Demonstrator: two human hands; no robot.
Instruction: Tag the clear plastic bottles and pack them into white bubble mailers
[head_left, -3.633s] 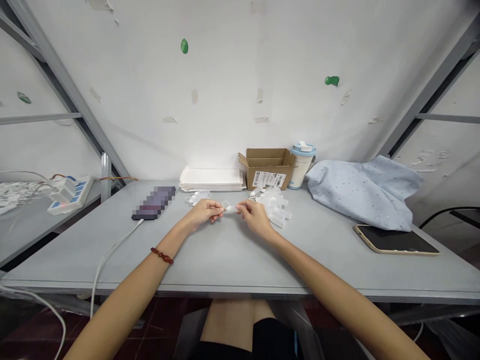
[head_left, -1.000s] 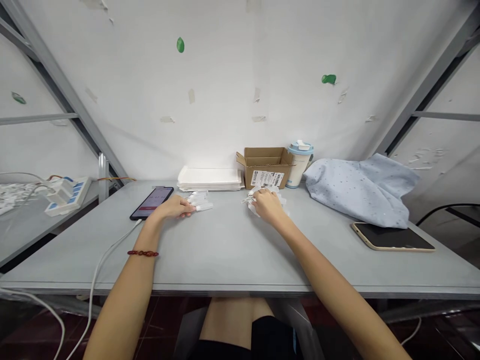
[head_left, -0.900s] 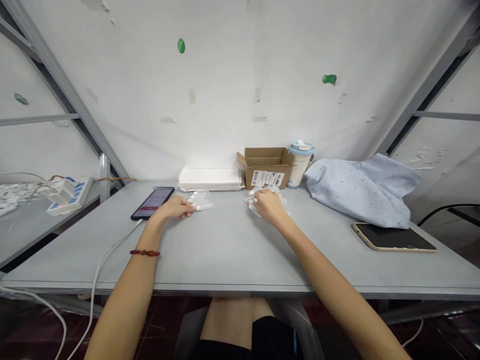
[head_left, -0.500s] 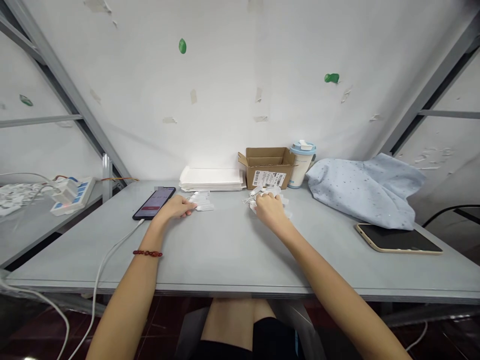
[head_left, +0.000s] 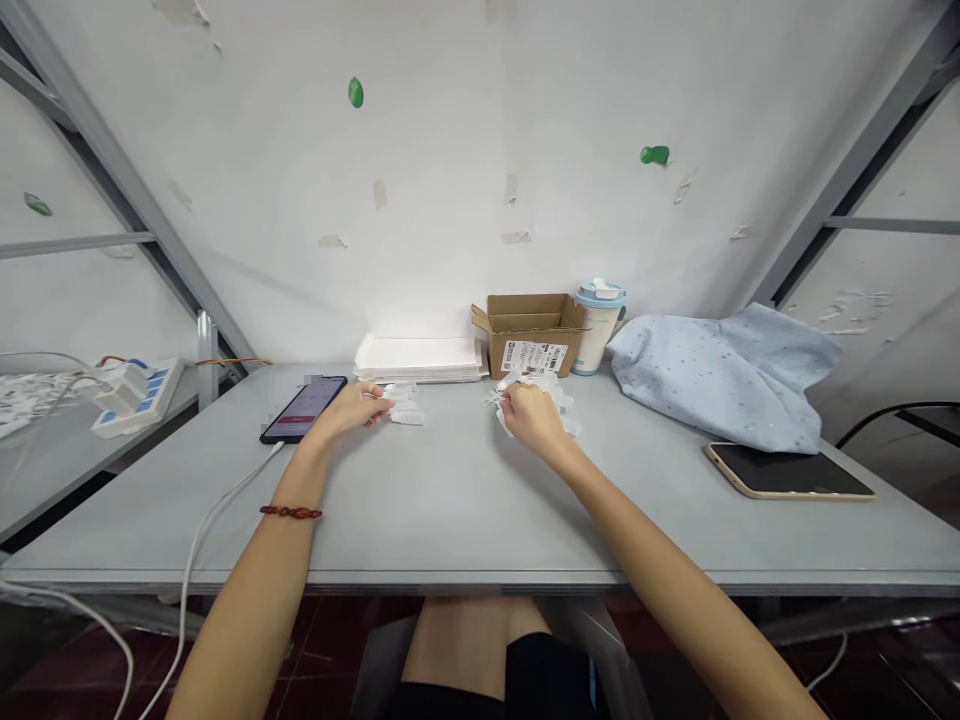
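A pale wall (head_left: 442, 180) with scraps of tape and green patches rises behind the grey desk (head_left: 442, 500) at which you work. Along the rear of the desk, from left to right, stand a stack of white sheets or trays (head_left: 421, 360), an open cardboard box (head_left: 534, 356) with a printed label and a lidded cup (head_left: 596, 335) just beside it; to their right a blue patterned cloth (head_left: 724, 378) partly covers a phone in a light case (head_left: 791, 472). Your left hand (head_left: 351, 408), beaded bracelet (head_left: 291, 512) at the wrist, lies between a dark phone (head_left: 304, 408) and a short row of translucent white pieces (head_left: 407, 404). Its fingers are drawn close together at the near end of this row; whether they pinch a piece cannot be told. Your right hand (head_left: 534, 418) lies over a loose pile of similar pieces (head_left: 564, 402), in front of the box. Its fingers bend down into the pile, the tips largely hidden, so their grip cannot be told.
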